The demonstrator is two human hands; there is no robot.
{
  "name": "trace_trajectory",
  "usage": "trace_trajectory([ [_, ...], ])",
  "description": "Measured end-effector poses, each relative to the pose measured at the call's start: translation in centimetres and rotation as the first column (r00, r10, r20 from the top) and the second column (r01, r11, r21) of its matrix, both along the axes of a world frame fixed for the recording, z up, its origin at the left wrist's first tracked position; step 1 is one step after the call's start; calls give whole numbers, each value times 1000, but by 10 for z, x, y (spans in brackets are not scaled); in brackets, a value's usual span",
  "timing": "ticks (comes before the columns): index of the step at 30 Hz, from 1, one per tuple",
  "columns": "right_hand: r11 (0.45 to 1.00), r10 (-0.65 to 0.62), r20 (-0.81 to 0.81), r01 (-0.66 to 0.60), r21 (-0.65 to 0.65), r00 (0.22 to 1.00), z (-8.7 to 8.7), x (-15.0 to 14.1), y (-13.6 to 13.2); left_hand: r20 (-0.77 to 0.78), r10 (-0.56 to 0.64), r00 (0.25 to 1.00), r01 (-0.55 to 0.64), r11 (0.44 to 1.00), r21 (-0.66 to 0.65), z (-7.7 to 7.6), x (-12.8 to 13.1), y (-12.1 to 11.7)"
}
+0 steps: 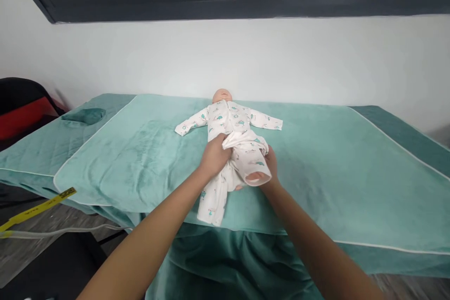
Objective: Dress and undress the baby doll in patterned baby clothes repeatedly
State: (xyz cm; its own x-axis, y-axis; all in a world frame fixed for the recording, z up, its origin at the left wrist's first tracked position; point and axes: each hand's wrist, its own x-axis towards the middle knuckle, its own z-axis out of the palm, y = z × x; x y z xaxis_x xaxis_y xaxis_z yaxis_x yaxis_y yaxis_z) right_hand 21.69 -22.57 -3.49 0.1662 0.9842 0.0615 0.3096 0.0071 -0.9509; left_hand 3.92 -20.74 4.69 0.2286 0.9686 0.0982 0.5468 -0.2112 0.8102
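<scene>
A baby doll [222,95] lies on its back on the green-covered bed, head toward the wall. It wears a white patterned long-sleeved top [228,115], both sleeves spread out sideways. White patterned baby pants [248,161] are bunched at its lower body; one leg hangs flat toward the near edge, and the other leg's opening faces me with a bit of the doll's skin showing inside. My left hand [215,153] is closed on the waist part of the pants. On the other side my right hand [271,164] grips the pants' right edge, its fingers partly hidden behind the cloth.
The bed's green velvet cover [333,168] has white piping and a face hole [84,116] at the left. Behind it are a white wall and a dark window frame [140,7]. A black and red chair [24,112], a yellow tag [42,207] and a pale cable [63,231] are at left.
</scene>
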Motion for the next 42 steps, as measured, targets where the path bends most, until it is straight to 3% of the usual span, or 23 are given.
trace_trajectory([
  [3,986,-165,-35,166,10,986,9,2,2,-26,110,994,-110,994,8,-2,2,12],
  [5,984,-181,-29,181,-4,983,15,7,2,14,85,996,-84,995,-59,0,-2,12],
  [7,986,-165,-17,164,-16,986,19,15,3,166,-10,986,47,974,-221,4,-11,7],
  [9,993,-112,7,112,-36,994,23,22,4,405,-91,910,265,878,-397,8,-24,1],
  [11,998,-31,53,34,-56,998,27,26,6,589,-91,803,439,759,-481,10,-36,-1],
  [13,999,33,125,-27,-46,992,35,28,8,688,-31,725,493,720,-487,8,-45,4],
  [16,994,79,186,-91,55,979,55,23,9,803,121,584,435,789,-434,1,-48,20],
  [19,969,211,178,-230,94,961,84,10,11,853,215,475,351,843,-408,0,-42,35],
  [23,933,332,316,-359,28,889,114,-16,22,862,168,478,357,860,-366,7,-28,35],
  [25,894,431,404,-441,-73,807,121,-25,30,856,103,507,385,861,-332,10,-26,29],
  [27,821,566,412,-530,-210,714,125,-28,36,837,70,542,395,859,-327,10,-31,22],
  [29,760,650,348,-585,-282,676,127,-24,40,793,46,607,407,839,-360,9,-41,17],
  [32,757,650,217,-593,-277,729,129,-15,40,673,-99,733,497,753,-431,5,-56,12],
  [34,761,636,106,-598,-250,765,127,-11,39,618,-187,763,541,708,-454,2,-59,10],
  [36,752,627,-39,-617,-233,778,124,-12,37,655,-144,742,518,743,-424,0,-56,11],
  [39,732,608,-192,-638,-241,770,116,-16,35,793,59,606,384,852,-357,-4,-43,15],
  [42,730,601,-207,-636,-252,772,108,-20,36,850,171,498,323,873,-365,-8,-33,19],
])
